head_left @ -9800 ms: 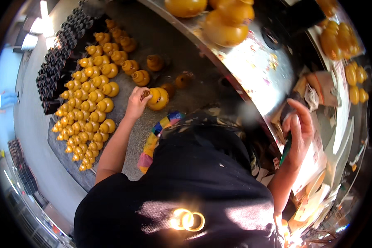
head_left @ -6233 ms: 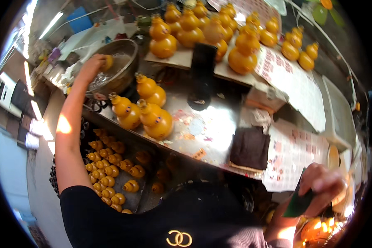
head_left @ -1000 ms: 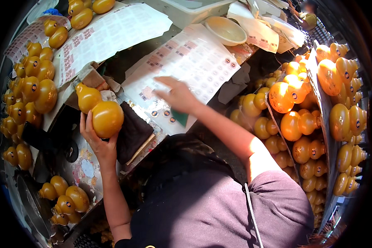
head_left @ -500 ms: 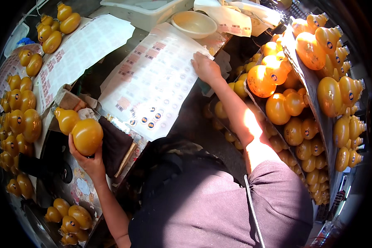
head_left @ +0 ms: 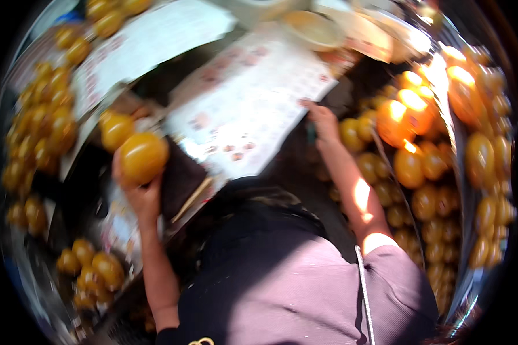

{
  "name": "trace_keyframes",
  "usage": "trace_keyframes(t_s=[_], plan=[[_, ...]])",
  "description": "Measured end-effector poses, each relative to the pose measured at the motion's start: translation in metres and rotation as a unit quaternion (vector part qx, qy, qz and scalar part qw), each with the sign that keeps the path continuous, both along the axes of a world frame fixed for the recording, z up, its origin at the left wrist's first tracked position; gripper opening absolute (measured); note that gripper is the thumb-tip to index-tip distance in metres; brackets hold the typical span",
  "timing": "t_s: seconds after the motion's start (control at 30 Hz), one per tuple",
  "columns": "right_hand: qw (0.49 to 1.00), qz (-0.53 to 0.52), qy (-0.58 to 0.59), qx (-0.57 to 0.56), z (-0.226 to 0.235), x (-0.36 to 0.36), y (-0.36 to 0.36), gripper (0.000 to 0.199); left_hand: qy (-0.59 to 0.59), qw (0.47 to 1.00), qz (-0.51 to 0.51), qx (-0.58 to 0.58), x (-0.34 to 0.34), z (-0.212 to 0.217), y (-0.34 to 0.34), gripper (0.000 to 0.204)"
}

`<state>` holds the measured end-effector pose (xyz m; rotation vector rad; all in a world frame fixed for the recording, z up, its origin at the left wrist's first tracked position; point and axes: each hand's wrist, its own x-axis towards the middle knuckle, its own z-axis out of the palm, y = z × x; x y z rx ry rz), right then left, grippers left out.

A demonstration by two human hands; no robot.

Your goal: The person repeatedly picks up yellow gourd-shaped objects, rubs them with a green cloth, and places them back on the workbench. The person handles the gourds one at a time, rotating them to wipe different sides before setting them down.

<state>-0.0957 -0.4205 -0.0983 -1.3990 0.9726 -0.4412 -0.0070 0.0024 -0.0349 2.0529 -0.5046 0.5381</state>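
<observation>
My left hand holds a glossy amber gourd-shaped bottle by its larger, rounded end. The bottle's smaller end points to the upper left, and my palm is mostly behind it. My right hand is at the right edge of a white sticker sheet, with a fingertip at or very near that edge. Motion blur hides how its fingers are set. The sheet bears rows of faint round marks and reddish patches. A few small dark round stickers sit near its lower end.
Many similar amber bottles stand in a group on the left and on tilted racks on the right. Another printed sheet lies at the upper left. A pale bowl is beyond the sticker sheet. Dark cloth lies beside the held bottle.
The whole view has shifted and blurred, with the table's things now farther right. My right hand has come nearer along the sheet's right edge. My left hand still holds the bottle.
</observation>
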Motion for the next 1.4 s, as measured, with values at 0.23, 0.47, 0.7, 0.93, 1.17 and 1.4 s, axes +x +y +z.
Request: trace_keyframes(t_s=[0.23, 0.47, 0.7, 0.93, 1.17, 1.4], plan=[[0.996, -0.029, -0.087, 0.023, 0.009, -0.023, 0.004, 0.012, 0.032, 0.999, 0.009, 0.027, -0.004, 0.016, 0.004, 0.090], [0.978, 0.135, -0.151, -0.041, 0.075, 0.013, 0.047, 0.011, 0.060, 0.998, 0.006, 0.008, -0.006, 0.019, 0.007, 0.097], [0.917, 0.362, -0.129, -0.105, 0.133, 0.085, 0.134, 0.013, 0.066, 0.998, -0.002, 0.015, -0.005, 0.021, 0.011, 0.097], [0.879, 0.454, -0.145, -0.004, 0.134, 0.104, 0.173, 0.015, 0.013, 0.999, 0.007, 0.049, -0.006, 0.029, 0.007, 0.094], [0.883, 0.452, -0.130, -0.011, 0.123, 0.098, 0.175, 0.014, 0.032, 0.996, 0.018, 0.083, -0.008, 0.032, 0.003, 0.088], [0.887, 0.446, -0.118, 0.011, 0.124, 0.092, 0.179, 0.018, 0.037, 0.998, 0.016, 0.049, -0.008, 0.032, 0.003, 0.083]])
